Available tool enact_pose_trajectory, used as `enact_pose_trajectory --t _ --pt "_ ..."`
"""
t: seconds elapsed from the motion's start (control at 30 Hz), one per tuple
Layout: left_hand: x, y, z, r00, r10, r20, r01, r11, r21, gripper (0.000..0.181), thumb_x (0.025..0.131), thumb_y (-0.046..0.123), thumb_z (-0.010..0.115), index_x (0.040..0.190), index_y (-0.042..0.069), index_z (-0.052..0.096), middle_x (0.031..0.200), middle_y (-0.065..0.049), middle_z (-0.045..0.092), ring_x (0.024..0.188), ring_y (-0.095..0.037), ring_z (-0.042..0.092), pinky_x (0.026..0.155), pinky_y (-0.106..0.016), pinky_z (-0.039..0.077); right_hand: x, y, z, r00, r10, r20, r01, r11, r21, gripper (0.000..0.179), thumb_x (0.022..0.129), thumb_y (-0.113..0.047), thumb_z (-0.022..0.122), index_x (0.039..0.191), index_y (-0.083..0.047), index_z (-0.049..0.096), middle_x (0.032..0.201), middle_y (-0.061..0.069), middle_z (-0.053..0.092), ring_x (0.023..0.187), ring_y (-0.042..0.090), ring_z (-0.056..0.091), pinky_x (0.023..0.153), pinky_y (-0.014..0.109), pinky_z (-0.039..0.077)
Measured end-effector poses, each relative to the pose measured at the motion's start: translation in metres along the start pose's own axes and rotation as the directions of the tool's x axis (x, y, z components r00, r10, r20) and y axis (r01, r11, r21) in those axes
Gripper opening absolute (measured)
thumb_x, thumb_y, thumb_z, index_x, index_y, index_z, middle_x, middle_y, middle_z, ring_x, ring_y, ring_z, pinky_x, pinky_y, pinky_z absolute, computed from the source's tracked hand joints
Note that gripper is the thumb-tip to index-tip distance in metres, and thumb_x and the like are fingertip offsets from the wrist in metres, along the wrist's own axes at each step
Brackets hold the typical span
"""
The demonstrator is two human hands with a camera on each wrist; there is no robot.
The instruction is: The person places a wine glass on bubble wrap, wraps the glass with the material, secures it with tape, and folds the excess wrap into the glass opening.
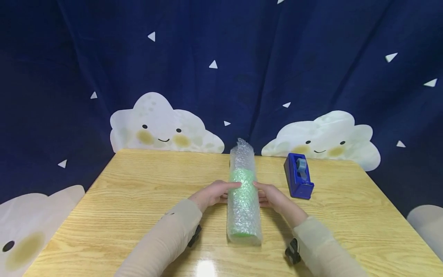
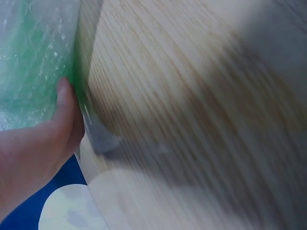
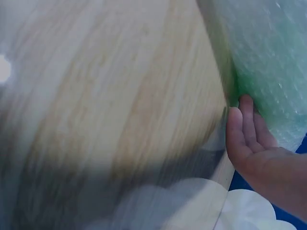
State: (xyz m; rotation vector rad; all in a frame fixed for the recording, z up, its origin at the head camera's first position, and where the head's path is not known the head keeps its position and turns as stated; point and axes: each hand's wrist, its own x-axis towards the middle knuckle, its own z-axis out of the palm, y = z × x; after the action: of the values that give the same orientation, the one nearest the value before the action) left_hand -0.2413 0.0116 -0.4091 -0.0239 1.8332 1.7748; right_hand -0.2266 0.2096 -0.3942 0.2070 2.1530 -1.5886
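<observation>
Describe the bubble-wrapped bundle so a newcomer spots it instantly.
On the wooden table, find the left hand and right hand. The bubble-wrapped bundle is between them, long and shiny. Green shows through its clear wrap, unlike the blue tape dispenser to its right.

Place: tabletop workspot; whether home, office or studio can't be told. Evidence: 1 wood-grain table (image 1: 155, 173), backed by navy cloth (image 1: 207, 23) hung in folds, printed w/ smiling white clouds (image 1: 162, 123) & sm. white triangles (image 1: 213, 65). Desk-type item: 1 blue tape dispenser (image 1: 293, 181), set twd far R side. Bright glare (image 1: 205, 268) reflected on tabletop.
</observation>
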Motion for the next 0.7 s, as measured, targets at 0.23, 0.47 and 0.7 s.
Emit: enact_pose_trajectory --t 0.23,0.47,0.7 --pt "-0.003 0.001 -0.001 0.998 0.028 -0.056 -0.026 0.999 0.037 0.070 0.085 0.036 0.066 0.131 -0.011 0.042 0.127 -0.019 0.055 0.113 -0.028 0.058 0.096 -0.037 0.049 -0.005 -0.007 0.011 0.986 -0.093 -0.138 0.079 0.991 -0.107 0.058 0.098 -0.032 0.045 0.131 0.015 0.040 0.117 0.027 0.060 0.087 0.015 0.064 0.083 0.035 0.054" --pt "-0.005 0.003 0.003 0.994 0.060 -0.092 -0.056 0.997 0.053 0.063 0.084 0.035 0.068 0.123 -0.011 0.050 0.116 -0.018 0.062 0.098 -0.023 0.065 0.091 -0.035 0.052 -0.011 -0.016 0.014 0.969 -0.115 -0.217 0.066 0.973 -0.223 0.075 0.085 -0.054 0.059 0.123 0.010 0.053 0.088 0.008 0.063 0.075 0.012 0.055 0.071 0.028 0.050" --pt "-0.006 0.005 0.002 0.994 0.074 -0.076 -0.070 0.996 0.053 0.048 0.085 0.031 0.066 0.112 -0.008 0.060 0.105 -0.015 0.068 0.082 -0.014 0.066 0.084 -0.033 0.055 -0.010 -0.017 0.013 0.980 -0.062 -0.189 0.022 0.978 -0.206 0.071 0.088 -0.046 0.058 0.128 0.012 0.047 0.117 0.026 0.061 0.106 0.033 0.062 0.091 0.043 0.051"
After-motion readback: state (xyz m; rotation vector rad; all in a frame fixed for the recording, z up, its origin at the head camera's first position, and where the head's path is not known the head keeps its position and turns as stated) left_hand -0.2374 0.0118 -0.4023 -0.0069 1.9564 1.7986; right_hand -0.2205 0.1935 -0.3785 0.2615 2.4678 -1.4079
